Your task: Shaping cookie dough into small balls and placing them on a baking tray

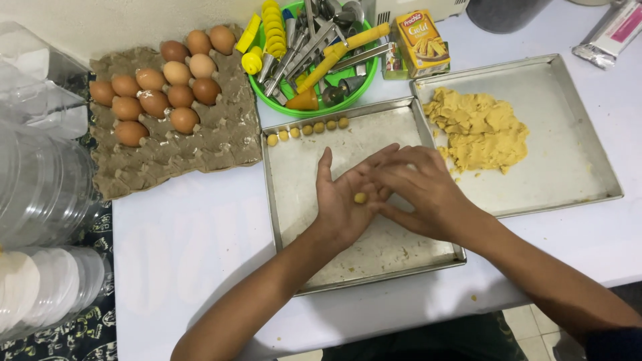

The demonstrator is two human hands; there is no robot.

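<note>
The left hand (344, 200) lies palm up and flat over the near baking tray (294, 220), carrying a small dough ball (360, 198) at mid-palm. The right hand (418, 194) rests across the left fingers, its own fingers extended, gripping nothing. To roll well, judged from this position: keep both palms flat and pressure light (heavy pressure would likely flatten the ball), and move the upper hand in small circles. Match the size of the six finished balls (307, 130) lined along the tray's far edge. The bulk dough (478, 130) sits in the second tray (575, 180), just beside on the right of the bench (200, 247).
</note>
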